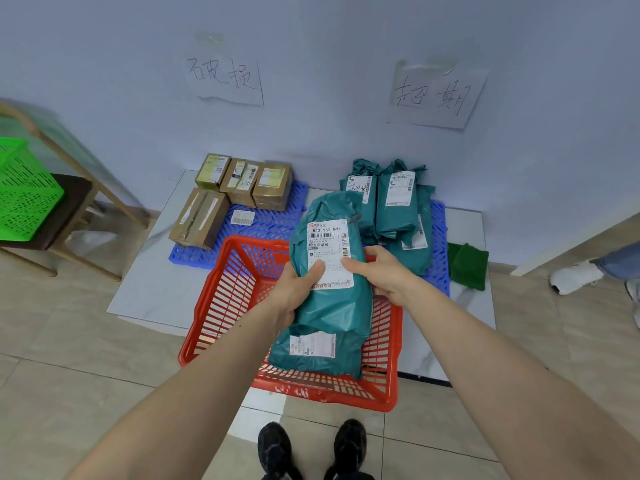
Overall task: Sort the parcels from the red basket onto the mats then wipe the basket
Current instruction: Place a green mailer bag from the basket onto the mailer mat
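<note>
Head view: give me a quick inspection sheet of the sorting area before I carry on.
Surface: pale board on tiled floor, two blue mats against the wall.
Job's things: red basket holds one teal bag; another, the held bag, is above it. Boxes on left mat, teal bags on right mat.
Clutter: loose label on left mat; green cloth beside right mat.
Grippers: left hand and right hand both grip the held bag.
Cables: nothing seen.
Surroundings: two handwritten wall signs; green basket on a stool; a person's shoe at right.

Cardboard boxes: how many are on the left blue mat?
4. Three stand in a row by the wall; one longer box lies in front, at the mat's left edge.
</note>
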Demonstrator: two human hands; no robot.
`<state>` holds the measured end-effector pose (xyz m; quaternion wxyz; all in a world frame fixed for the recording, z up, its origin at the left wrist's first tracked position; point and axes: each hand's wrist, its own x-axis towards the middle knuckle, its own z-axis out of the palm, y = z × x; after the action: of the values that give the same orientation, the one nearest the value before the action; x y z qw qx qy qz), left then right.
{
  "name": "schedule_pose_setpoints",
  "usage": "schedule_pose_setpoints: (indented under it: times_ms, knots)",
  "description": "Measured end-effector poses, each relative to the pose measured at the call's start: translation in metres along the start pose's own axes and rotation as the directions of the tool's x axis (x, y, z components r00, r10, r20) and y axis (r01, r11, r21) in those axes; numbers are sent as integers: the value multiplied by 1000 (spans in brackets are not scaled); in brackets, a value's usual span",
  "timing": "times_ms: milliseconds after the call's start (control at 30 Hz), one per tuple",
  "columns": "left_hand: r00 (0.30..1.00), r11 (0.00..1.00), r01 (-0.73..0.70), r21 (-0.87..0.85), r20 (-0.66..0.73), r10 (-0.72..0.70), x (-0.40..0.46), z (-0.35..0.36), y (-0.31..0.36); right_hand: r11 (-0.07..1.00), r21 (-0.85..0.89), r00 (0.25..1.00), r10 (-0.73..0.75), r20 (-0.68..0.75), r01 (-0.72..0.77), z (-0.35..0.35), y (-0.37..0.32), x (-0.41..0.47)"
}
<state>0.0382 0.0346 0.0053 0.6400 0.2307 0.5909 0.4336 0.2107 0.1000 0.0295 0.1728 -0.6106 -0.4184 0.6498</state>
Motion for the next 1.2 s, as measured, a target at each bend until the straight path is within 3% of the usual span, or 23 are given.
schedule_pose_setpoints:
  times_ms: [533,833,1033,1200]
  knots:
    - [998,997,43,56,-44,-40,79,60,32,994,96,991,-43,-129,55,-61,-17,56]
    - [999,972,-4,237,42,-6,159,69,80,978,193,961,-24,-276,80,-77,-48,114]
    - [1000,965,1,263,9,-3,220,96,77,978,194,957,-10,-291,69,-108,-55,167]
    - [995,916,-58,397,-50,84,273,119,69,988,146,956,-11,-294,56,-136,-55,222]
